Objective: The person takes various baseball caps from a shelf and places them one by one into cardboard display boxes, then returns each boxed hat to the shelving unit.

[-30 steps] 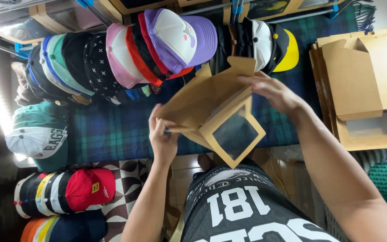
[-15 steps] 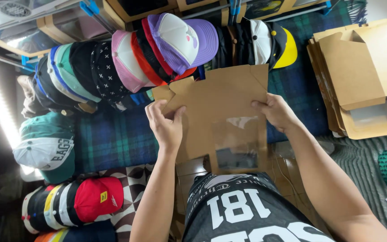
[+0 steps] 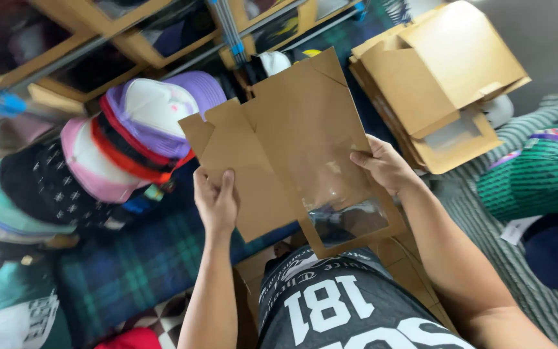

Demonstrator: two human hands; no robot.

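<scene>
My left hand (image 3: 216, 199) is closed on the left edge of a flattened brown cardboard box (image 3: 292, 148), thumb on the near face and fingers curled behind it. My right hand (image 3: 385, 167) grips the box's right edge, thumb laid flat across the front. Between the two hands the box is held up off everything, tilted, its notched flaps pointing away from me and a clear plastic window (image 3: 348, 221) at the lower corner, just below my right hand.

Directly under the hands I see my lap in grey shorts (image 3: 337, 304) with large white print. Beyond my left hand a row of stacked caps (image 3: 130, 142) lies on a dark plaid blanket (image 3: 143, 258). Beyond and to the outside of my right hand sits a pile of more flat cardboard boxes (image 3: 440, 77), well apart from the one I hold. Further right a green striped cap (image 3: 537, 174) rests on grey ribbed fabric.
</scene>
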